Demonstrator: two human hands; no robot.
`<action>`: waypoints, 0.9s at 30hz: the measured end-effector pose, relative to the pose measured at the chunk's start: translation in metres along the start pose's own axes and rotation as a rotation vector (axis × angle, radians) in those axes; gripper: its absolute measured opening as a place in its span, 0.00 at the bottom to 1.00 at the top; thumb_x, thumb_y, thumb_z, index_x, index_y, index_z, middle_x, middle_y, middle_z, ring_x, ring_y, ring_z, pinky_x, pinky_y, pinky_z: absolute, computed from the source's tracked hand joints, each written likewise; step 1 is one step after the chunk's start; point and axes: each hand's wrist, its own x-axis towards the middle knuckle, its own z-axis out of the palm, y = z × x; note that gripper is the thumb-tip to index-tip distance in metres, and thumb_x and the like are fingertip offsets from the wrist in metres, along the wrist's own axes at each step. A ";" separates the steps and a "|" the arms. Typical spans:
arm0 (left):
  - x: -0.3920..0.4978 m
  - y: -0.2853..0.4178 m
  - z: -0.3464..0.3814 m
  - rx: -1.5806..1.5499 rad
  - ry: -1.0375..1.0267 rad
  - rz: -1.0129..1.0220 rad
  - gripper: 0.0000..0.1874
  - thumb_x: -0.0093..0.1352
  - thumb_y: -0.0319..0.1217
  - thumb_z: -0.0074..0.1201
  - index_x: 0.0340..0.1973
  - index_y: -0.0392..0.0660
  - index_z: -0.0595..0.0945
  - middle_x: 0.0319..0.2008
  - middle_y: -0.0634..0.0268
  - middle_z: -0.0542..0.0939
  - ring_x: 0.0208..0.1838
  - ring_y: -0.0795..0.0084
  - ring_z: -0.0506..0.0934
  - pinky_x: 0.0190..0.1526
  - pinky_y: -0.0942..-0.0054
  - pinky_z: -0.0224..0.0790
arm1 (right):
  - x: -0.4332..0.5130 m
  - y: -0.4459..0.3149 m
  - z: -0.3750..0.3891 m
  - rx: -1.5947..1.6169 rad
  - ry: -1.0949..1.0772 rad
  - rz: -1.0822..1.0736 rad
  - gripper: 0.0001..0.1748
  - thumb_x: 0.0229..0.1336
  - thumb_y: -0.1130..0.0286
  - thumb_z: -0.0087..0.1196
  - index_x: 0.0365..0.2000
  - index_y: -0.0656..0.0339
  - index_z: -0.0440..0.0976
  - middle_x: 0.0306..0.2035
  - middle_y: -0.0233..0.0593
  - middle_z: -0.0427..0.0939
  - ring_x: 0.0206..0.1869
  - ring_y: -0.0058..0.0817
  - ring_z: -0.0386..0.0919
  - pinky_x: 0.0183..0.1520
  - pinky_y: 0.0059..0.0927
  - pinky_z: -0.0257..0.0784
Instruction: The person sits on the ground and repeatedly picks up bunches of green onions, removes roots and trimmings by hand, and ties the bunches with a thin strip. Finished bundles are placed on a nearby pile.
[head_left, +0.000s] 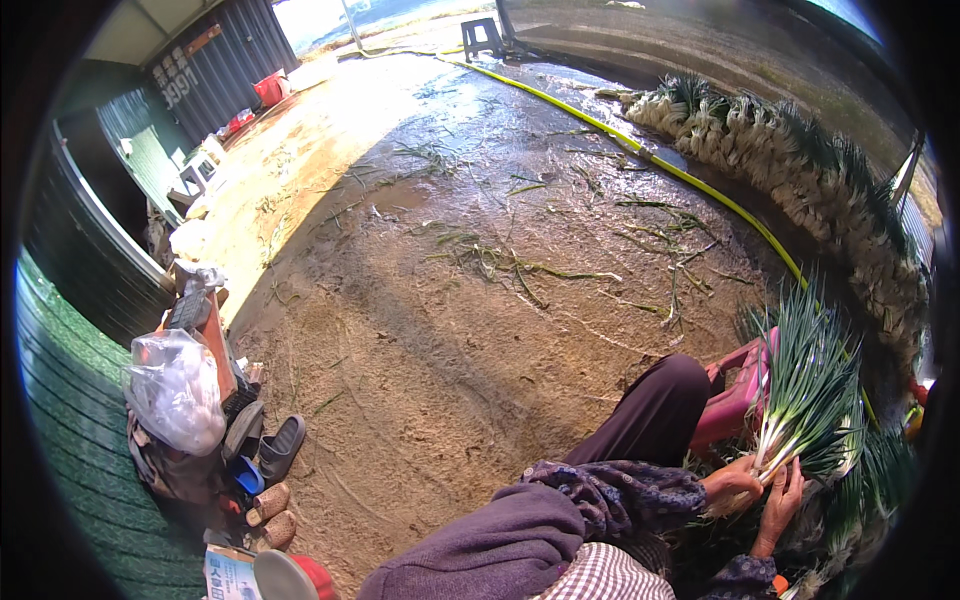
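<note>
A bunch of scallions (787, 405) with long green leaves and white root ends lies across a pink plastic stool (739, 386), its leaves fanning away from me. My left hand (731, 486) is wrapped around the root ends. Close beside it, my right hand (781, 501) has its bent fingers on the white stalks at the same end; the exact grip is partly hidden. More scallions (877, 480) are heaped to the right of my hands, down towards the lower right.
Stacked scallions (795, 180) line the right side. A yellow hose (675, 169) curves over the wet ground, among loose leaves (517, 262). At left are a stuffed plastic bag (176, 390), slippers (281, 448) and clogs (270, 517). A dark stool (481, 37) stands far off.
</note>
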 end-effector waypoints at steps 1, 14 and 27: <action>0.001 -0.001 0.000 0.002 -0.008 -0.013 0.26 0.54 0.29 0.57 0.49 0.36 0.73 0.31 0.62 0.75 0.28 0.75 0.73 0.28 0.75 0.66 | -0.001 -0.002 0.001 0.107 0.004 -0.011 0.25 0.69 0.58 0.48 0.57 0.67 0.70 0.56 0.52 0.74 0.55 0.40 0.72 0.61 0.36 0.62; 0.004 -0.002 -0.004 0.054 -0.080 -0.062 0.24 0.58 0.27 0.55 0.51 0.35 0.72 0.37 0.63 0.76 0.37 0.76 0.73 0.37 0.76 0.68 | -0.020 -0.023 0.007 0.184 0.121 -0.024 0.11 0.67 0.71 0.51 0.43 0.69 0.74 0.36 0.38 0.77 0.38 0.25 0.74 0.44 0.27 0.70; -0.001 0.005 0.004 0.053 0.009 -0.069 0.27 0.57 0.27 0.56 0.52 0.34 0.71 0.37 0.63 0.75 0.36 0.76 0.74 0.35 0.75 0.69 | -0.024 -0.003 0.014 0.402 0.068 0.103 0.10 0.67 0.70 0.50 0.29 0.64 0.69 0.25 0.26 0.67 0.28 0.14 0.61 0.32 0.19 0.60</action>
